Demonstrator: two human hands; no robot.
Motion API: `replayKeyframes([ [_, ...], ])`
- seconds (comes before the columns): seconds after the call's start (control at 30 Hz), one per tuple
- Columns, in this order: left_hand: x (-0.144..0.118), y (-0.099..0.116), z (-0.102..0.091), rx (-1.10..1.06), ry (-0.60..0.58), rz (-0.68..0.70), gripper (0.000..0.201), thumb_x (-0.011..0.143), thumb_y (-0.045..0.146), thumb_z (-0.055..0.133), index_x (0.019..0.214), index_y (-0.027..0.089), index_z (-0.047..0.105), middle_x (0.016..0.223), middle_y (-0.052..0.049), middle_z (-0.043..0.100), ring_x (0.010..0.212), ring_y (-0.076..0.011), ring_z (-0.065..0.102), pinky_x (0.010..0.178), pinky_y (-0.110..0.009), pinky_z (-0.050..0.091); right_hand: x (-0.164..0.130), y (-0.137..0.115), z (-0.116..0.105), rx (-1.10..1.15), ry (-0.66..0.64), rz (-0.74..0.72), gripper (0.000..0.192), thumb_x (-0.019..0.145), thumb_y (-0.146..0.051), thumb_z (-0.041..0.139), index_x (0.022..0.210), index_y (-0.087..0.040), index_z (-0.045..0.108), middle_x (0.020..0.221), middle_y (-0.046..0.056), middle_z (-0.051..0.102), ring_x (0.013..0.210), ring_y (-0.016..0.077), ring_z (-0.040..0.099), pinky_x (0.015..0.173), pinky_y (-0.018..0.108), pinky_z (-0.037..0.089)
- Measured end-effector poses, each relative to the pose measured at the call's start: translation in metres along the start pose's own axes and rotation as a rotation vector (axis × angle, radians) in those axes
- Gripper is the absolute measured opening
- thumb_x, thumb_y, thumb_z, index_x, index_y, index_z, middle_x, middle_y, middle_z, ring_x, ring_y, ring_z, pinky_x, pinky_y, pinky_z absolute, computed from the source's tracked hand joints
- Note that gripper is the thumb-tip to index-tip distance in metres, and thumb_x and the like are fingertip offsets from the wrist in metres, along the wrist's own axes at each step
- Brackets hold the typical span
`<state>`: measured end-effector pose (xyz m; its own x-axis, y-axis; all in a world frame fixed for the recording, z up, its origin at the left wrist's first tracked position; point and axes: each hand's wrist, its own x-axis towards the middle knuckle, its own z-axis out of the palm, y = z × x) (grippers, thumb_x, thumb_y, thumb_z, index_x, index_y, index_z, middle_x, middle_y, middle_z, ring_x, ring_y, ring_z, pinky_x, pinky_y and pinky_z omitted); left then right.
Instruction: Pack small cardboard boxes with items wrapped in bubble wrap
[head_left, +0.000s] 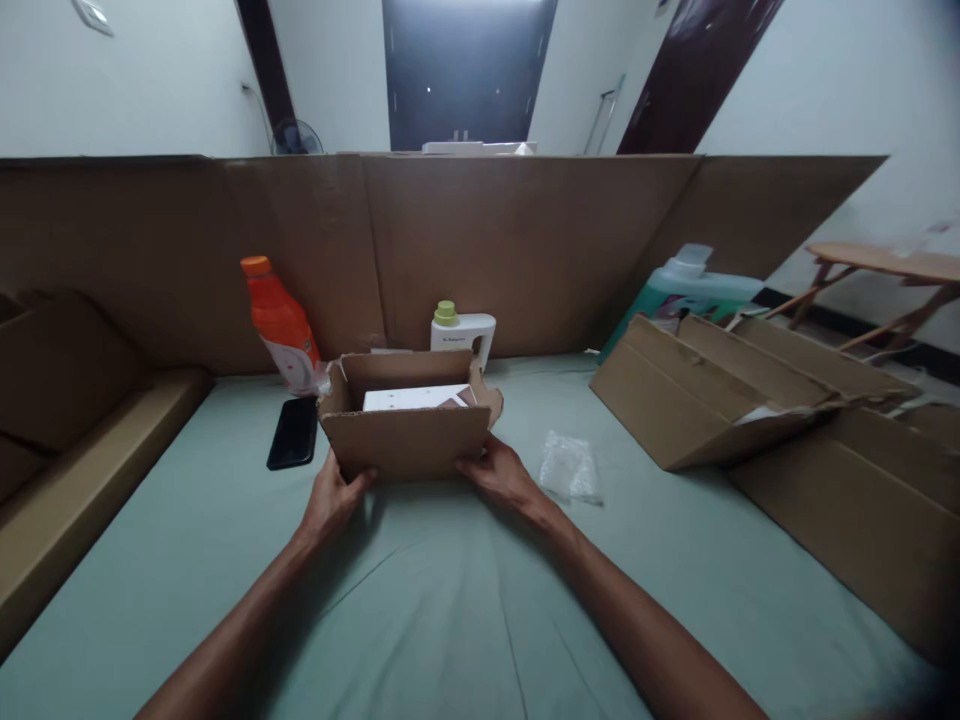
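Both hands grip the open box [405,440]: left hand [331,500] at 8 o'clock, right hand [501,475] at 4 o'clock; phone [292,433] at 9.

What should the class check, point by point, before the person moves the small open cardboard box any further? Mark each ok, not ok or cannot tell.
1. Left hand on the small cardboard box: ok, at its lower left corner.
2. Right hand on the box: ok, at its lower right corner.
3. Flaps open: ok.
4. White item inside sits secure: cannot tell.
5. Black phone apart from the box: ok, just left of it.
6. Orange bottle upright: not ok, tilted.
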<state>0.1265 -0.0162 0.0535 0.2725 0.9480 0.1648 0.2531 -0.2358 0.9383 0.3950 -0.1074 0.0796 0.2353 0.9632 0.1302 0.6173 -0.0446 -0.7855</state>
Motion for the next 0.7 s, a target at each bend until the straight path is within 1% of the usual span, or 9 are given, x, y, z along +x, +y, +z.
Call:
replayKeyframes([
  [0.07,0.016,0.0,0.005,-0.018,0.011,0.011,0.061,0.075,0.041,0.069,0.126,0.015,0.05,0.122,-0.013,0.066,0.116,-0.0289,0.062,0.1,-0.041,0.048,0.012,0.002,-0.001,-0.013,0.002,-0.019,0.049,0.079,-0.034,0.066,0.124,-0.015,0.062,0.106,0.011,0.075,0.083,0.0251,0.069,0.072,0.037,0.055],
  [0.17,0.014,-0.003,0.002,-0.039,0.002,0.006,0.064,0.079,0.039,0.066,0.135,0.017,0.046,0.13,-0.015,0.063,0.124,-0.029,0.058,0.106,-0.043,0.044,0.002,0.005,-0.012,-0.053,0.054,-0.05,0.055,0.08,-0.034,0.065,0.132,-0.019,0.058,0.122,0.01,0.071,0.099,0.0247,0.068,0.081,0.036,0.055],
  [0.23,-0.006,-0.007,-0.009,-0.011,-0.024,-0.044,0.071,0.081,0.041,0.064,0.144,0.02,0.04,0.139,-0.016,0.057,0.131,-0.0302,0.054,0.109,-0.046,0.041,-0.018,0.011,-0.03,-0.109,0.137,-0.029,0.05,0.084,-0.036,0.06,0.131,-0.019,0.059,0.127,0.012,0.068,0.11,0.0273,0.064,0.089,0.04,0.052],
  [0.33,-0.052,-0.012,-0.029,0.133,-0.057,-0.153,0.079,0.083,0.048,0.062,0.152,0.023,0.034,0.15,-0.017,0.048,0.138,-0.0349,0.048,0.109,-0.053,0.042,-0.043,0.026,-0.068,-0.244,0.303,0.067,0.047,0.086,-0.04,0.056,0.124,-0.013,0.063,0.123,0.02,0.067,0.114,0.0353,0.06,0.096,0.051,0.046],
  [0.4,-0.083,-0.014,-0.037,0.212,-0.071,-0.153,0.072,0.084,0.052,0.06,0.148,0.023,0.042,0.15,-0.017,0.049,0.136,-0.0367,0.05,0.105,-0.055,0.046,-0.047,0.036,-0.087,-0.381,0.385,0.185,0.056,0.081,-0.042,0.063,0.126,-0.009,0.06,0.121,0.024,0.066,0.113,0.0393,0.058,0.096,0.054,0.043],
  [0.47,-0.108,-0.013,-0.038,0.225,-0.081,-0.081,0.061,0.086,0.052,0.059,0.139,0.022,0.054,0.147,-0.016,0.053,0.134,-0.0363,0.052,0.104,-0.055,0.048,-0.043,0.041,-0.096,-0.467,0.393,0.29,0.06,0.076,-0.037,0.069,0.128,-0.01,0.059,0.113,0.021,0.069,0.108,0.038,0.06,0.092,0.049,0.044],
  [0.57,-0.131,-0.007,-0.033,0.187,-0.089,-0.012,0.047,0.086,0.05,0.06,0.124,0.024,0.066,0.143,-0.013,0.058,0.135,-0.0348,0.052,0.107,-0.053,0.047,-0.036,0.034,-0.086,-0.416,0.311,0.304,0.043,0.075,-0.023,0.064,0.118,-0.016,0.065,0.089,0.01,0.073,0.089,0.028,0.065,0.081,0.038,0.047],
  [0.63,-0.14,0.001,-0.03,0.139,-0.105,-0.04,0.044,0.086,0.051,0.06,0.12,0.024,0.069,0.141,-0.013,0.06,0.13,-0.0341,0.056,0.106,-0.052,0.048,-0.039,0.017,-0.067,-0.339,0.233,0.255,0.036,0.077,-0.021,0.06,0.112,-0.019,0.067,0.079,0.004,0.07,0.076,0.0218,0.065,0.074,0.032,0.048],
  [0.7,-0.145,0.013,-0.029,0.066,-0.138,-0.118,0.049,0.085,0.054,0.062,0.122,0.023,0.068,0.138,-0.015,0.061,0.123,-0.0334,0.061,0.103,-0.051,0.05,-0.05,-0.008,-0.045,-0.254,0.128,0.201,0.036,0.079,-0.023,0.06,0.115,-0.019,0.066,0.076,0.0,0.068,0.068,0.0178,0.064,0.067,0.029,0.05],
])
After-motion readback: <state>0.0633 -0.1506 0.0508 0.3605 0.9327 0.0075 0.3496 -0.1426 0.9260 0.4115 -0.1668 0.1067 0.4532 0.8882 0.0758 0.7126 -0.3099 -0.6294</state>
